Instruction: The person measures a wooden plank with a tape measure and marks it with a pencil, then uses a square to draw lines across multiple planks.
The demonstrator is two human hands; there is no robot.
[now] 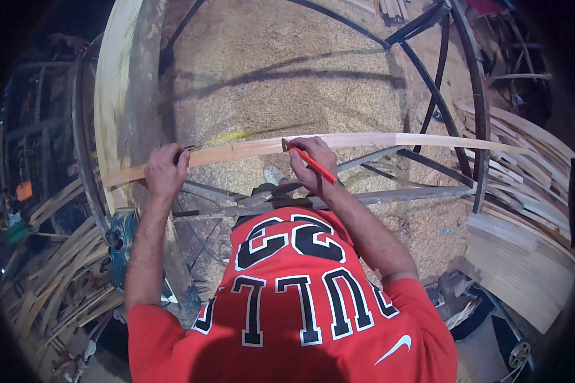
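A long pale wooden strip [236, 151] lies across in front of me, spanning from a thick beam on the left to the metal frame on the right. At its left part my left hand [166, 171] is closed around a small dark tape measure [181, 155], mostly hidden by the fingers. Its yellow blade [227, 136] stretches to the right just beyond the strip's far edge. My right hand [314, 165] grips a red carpenter's pencil [314, 166], its dark tip at the strip near the middle. The fingers of this hand rest against the strip's near edge.
A dark metal frame [481, 96] surrounds the work, with a crossbar [421, 193] near my body. Thick light timber [118, 76] runs along the left. A teal power tool [122, 239] sits at lower left. Wooden strips [530, 159] are piled right; sawdust covers the floor [249, 76].
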